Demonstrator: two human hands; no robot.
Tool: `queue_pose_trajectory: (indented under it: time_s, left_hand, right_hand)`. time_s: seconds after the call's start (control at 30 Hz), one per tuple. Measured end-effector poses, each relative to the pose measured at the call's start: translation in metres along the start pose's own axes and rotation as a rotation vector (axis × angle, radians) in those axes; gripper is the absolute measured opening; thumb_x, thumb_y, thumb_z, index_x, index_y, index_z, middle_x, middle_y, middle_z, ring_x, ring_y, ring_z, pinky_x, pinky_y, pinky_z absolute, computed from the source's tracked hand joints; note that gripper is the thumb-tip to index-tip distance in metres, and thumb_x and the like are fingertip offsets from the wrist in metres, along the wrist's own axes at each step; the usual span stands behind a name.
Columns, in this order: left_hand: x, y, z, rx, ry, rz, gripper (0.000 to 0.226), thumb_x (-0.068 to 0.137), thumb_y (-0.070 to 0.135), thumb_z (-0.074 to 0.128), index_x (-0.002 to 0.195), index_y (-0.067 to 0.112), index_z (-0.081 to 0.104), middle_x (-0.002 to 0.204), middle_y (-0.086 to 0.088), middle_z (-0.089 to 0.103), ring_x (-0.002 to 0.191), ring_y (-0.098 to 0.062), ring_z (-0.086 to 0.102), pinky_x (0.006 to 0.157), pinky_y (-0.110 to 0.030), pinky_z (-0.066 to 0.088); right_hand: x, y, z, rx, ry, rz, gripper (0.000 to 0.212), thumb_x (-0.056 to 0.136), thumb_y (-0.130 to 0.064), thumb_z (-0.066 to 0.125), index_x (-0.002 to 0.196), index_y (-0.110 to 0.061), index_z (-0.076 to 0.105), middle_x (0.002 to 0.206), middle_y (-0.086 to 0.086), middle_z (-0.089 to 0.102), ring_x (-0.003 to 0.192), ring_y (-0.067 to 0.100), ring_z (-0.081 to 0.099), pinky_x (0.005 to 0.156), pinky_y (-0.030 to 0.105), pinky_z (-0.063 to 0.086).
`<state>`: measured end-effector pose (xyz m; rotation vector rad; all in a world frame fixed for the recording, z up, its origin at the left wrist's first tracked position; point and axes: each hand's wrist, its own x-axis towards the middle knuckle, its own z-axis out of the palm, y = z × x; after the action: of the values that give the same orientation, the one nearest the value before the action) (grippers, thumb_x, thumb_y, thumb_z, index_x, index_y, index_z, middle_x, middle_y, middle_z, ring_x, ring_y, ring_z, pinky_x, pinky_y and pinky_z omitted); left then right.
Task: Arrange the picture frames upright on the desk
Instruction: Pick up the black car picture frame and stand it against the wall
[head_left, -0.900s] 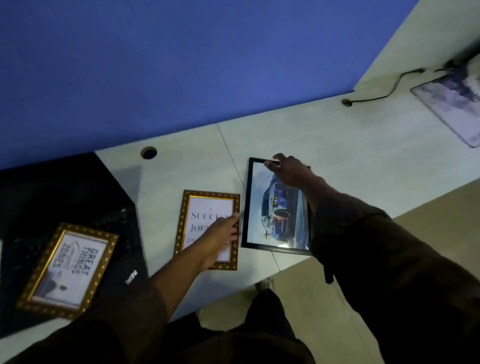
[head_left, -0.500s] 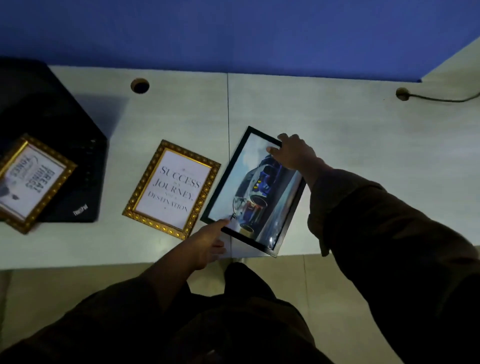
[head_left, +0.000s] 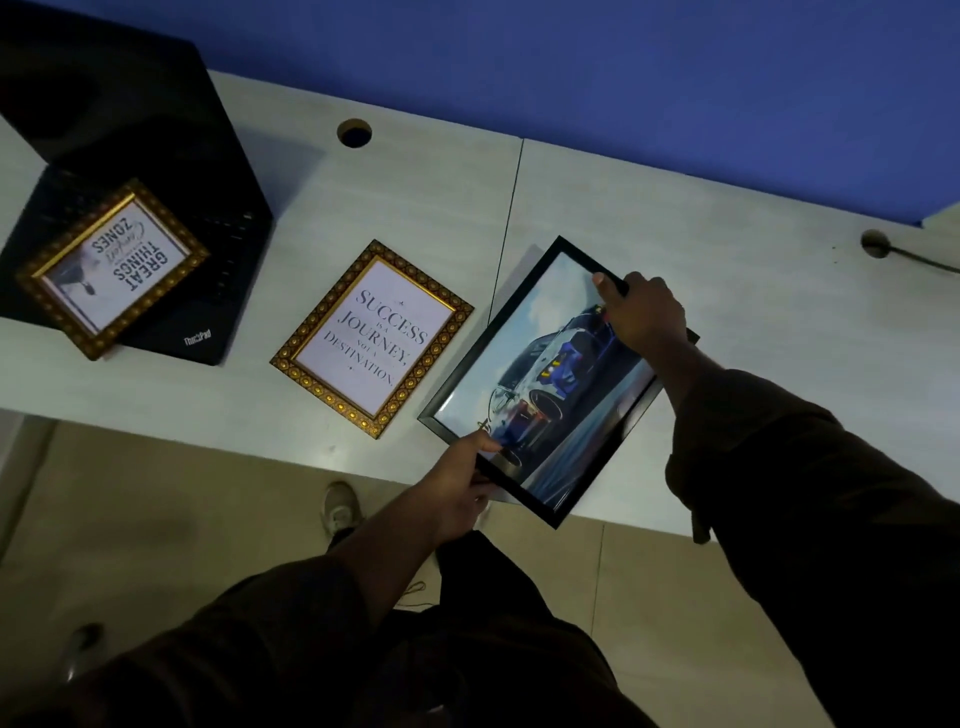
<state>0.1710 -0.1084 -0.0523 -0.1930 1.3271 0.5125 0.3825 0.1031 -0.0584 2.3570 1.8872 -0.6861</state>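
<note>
Head view: black frame newly gripped by both hands.

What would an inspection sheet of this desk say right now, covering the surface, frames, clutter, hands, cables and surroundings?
Surface: pale desk, two cable holes.
Job's things: black car frame held, overhanging the front edge; gold Success frame flat; gold Great Things frame lying on the laptop. None upright.
Clutter: black laptop.
Hands: left hand grips the car frame's near edge; right hand its far edge.
Cables: one cable from the right hole.
Surroundings: blue wall, tiled floor.
</note>
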Motion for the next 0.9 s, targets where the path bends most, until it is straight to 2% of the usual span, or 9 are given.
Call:
queue_pose_trajectory:
  time_s: [0.07, 0.13, 0.23, 0.33, 0.4, 0.57, 0.7, 0.83, 0.9]
  left_hand:
    - [-0.006, -0.001, -0.003, 0.002, -0.012, 0.035, 0.012, 0.083, 0.021, 0.063, 0.078, 0.011, 0.062, 0.083, -0.009, 0.062, 0.088, -0.026, 0.057, 0.094, -0.035, 0.043]
    - [-0.021, 0.003, -0.01, -0.001, -0.028, 0.078, 0.014, 0.085, 0.02, 0.062, 0.074, 0.012, 0.059, 0.079, -0.007, 0.058, 0.079, -0.023, 0.053, 0.078, -0.031, 0.041]
    - [-0.037, 0.016, -0.041, 0.013, 0.034, 0.177, 0.011, 0.086, 0.022, 0.063, 0.089, 0.011, 0.061, 0.082, -0.006, 0.058, 0.078, -0.019, 0.051, 0.073, -0.029, 0.042]
    - [-0.057, 0.038, -0.09, 0.032, 0.077, 0.289, 0.061, 0.075, 0.033, 0.069, 0.13, 0.008, 0.056, 0.095, -0.006, 0.06, 0.087, -0.02, 0.055, 0.071, -0.03, 0.045]
    - [-0.076, 0.053, -0.132, 0.06, 0.115, 0.369, 0.084, 0.065, 0.041, 0.071, 0.139, 0.009, 0.049, 0.105, -0.009, 0.059, 0.089, -0.021, 0.055, 0.068, -0.032, 0.044]
    - [-0.124, 0.089, -0.255, 0.098, 0.32, 0.623, 0.066, 0.085, 0.04, 0.065, 0.136, 0.012, 0.035, 0.13, -0.014, 0.056, 0.108, -0.027, 0.058, 0.074, -0.035, 0.044]
    - [-0.169, 0.12, -0.345, 0.115, 0.433, 0.761, 0.05, 0.088, 0.033, 0.064, 0.125, 0.012, 0.036, 0.126, -0.012, 0.057, 0.092, -0.018, 0.058, 0.063, -0.032, 0.043]
    - [-0.22, 0.151, -0.425, 0.084, 0.542, 0.861, 0.068, 0.072, 0.045, 0.067, 0.124, 0.013, 0.039, 0.126, -0.012, 0.058, 0.099, -0.025, 0.063, 0.074, -0.04, 0.055]
    - [-0.238, 0.168, -0.457, 0.063, 0.589, 0.907, 0.058, 0.081, 0.038, 0.068, 0.124, 0.013, 0.038, 0.127, -0.008, 0.054, 0.096, -0.019, 0.059, 0.07, -0.035, 0.049]
  right_hand:
    - [-0.007, -0.005, -0.011, 0.0, 0.052, -0.02, 0.079, 0.094, -0.075, 0.026, 0.116, -0.007, 0.058, 0.115, 0.023, 0.065, 0.11, 0.045, 0.061, 0.093, 0.05, 0.046]
    - [-0.019, -0.015, -0.021, 0.005, 0.079, -0.033, 0.076, 0.095, -0.074, 0.026, 0.113, -0.007, 0.057, 0.111, 0.022, 0.068, 0.107, 0.044, 0.062, 0.091, 0.048, 0.046]
    - [-0.043, -0.042, -0.031, 0.067, 0.092, -0.047, 0.073, 0.095, -0.073, 0.027, 0.109, -0.008, 0.058, 0.109, 0.022, 0.068, 0.105, 0.044, 0.062, 0.088, 0.046, 0.047]
    - [-0.072, -0.083, -0.028, 0.128, 0.103, -0.082, 0.074, 0.094, -0.075, 0.025, 0.105, -0.009, 0.058, 0.107, 0.022, 0.068, 0.099, 0.042, 0.063, 0.084, 0.045, 0.049]
    - [-0.095, -0.119, -0.022, 0.14, 0.113, -0.127, 0.074, 0.096, -0.073, 0.024, 0.104, -0.009, 0.06, 0.106, 0.021, 0.069, 0.098, 0.041, 0.064, 0.083, 0.045, 0.049]
    - [-0.154, -0.228, 0.01, 0.149, 0.098, -0.277, 0.068, 0.101, -0.062, 0.025, 0.098, -0.007, 0.065, 0.105, 0.021, 0.071, 0.094, 0.037, 0.064, 0.08, 0.04, 0.047]
    - [-0.191, -0.318, 0.033, 0.145, 0.081, -0.408, 0.065, 0.103, -0.058, 0.027, 0.094, -0.009, 0.068, 0.104, 0.021, 0.073, 0.093, 0.039, 0.065, 0.083, 0.042, 0.049]
    - [-0.219, -0.404, 0.049, 0.158, 0.042, -0.515, 0.064, 0.104, -0.058, 0.029, 0.096, -0.009, 0.07, 0.104, 0.023, 0.072, 0.096, 0.042, 0.065, 0.081, 0.041, 0.05]
    - [-0.227, -0.445, 0.053, 0.182, 0.019, -0.57, 0.061, 0.104, -0.055, 0.031, 0.09, -0.008, 0.066, 0.103, 0.026, 0.071, 0.096, 0.043, 0.064, 0.074, 0.038, 0.044]
